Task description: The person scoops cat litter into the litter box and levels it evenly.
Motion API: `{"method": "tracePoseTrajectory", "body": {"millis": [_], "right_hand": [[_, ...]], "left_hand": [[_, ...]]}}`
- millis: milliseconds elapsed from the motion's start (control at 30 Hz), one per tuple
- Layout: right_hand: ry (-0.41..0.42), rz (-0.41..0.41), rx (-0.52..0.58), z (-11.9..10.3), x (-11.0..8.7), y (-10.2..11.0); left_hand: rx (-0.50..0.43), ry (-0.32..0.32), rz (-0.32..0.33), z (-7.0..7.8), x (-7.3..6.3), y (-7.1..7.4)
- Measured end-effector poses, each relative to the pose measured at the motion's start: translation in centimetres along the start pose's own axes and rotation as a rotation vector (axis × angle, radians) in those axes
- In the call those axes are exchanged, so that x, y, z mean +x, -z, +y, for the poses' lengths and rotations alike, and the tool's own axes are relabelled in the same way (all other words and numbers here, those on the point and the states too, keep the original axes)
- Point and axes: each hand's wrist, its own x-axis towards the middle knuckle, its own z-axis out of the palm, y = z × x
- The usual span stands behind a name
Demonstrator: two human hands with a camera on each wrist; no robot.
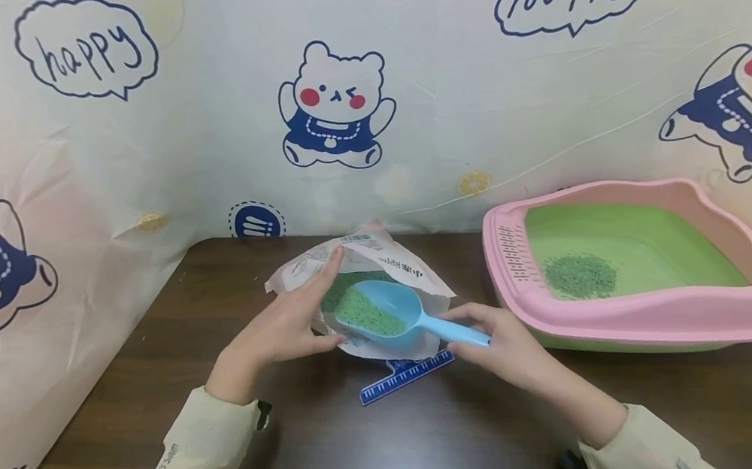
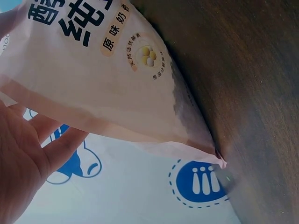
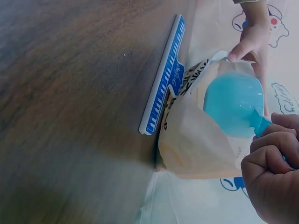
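Observation:
A light blue scoop (image 1: 392,304) holds green pellets (image 1: 366,315) and is tilted over the mouth of a paper bag (image 1: 412,261). My right hand (image 1: 502,339) grips the scoop's handle, fingers curled round it in the right wrist view. More green pellets show inside the bag behind the scoop. At the bag's left side, my left hand (image 1: 279,323) holds the mouth, thumb by the near rim and fingers toward the far rim. The left wrist view shows the bag's printed outer face, with part of those fingers hidden behind it.
A pink-rimmed litter box (image 1: 662,312) stands at the right, with a patch of green pellets (image 1: 580,276) on its green floor. Just in front of the bag lies a blue clip (image 1: 406,376) with a piano-key pattern. A printed cloth (image 1: 433,123) hangs behind the dark wooden table (image 1: 397,451).

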Motion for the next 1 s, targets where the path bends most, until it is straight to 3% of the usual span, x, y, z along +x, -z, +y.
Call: {"method": "tracePoseTrajectory", "body": {"millis": [733,1000], "right_hand": [[-0.012,-0.021,-0.041,-0.9,-3.8,2.9],[0.05,-0.006,-0.014,-0.9,-4.8,3.8]], "left_hand": [[-0.029,0.005,-0.024,-0.2,0.0,-0.2],[-0.029,0.009,-0.029,-0.2,-0.1,-0.3]]}}
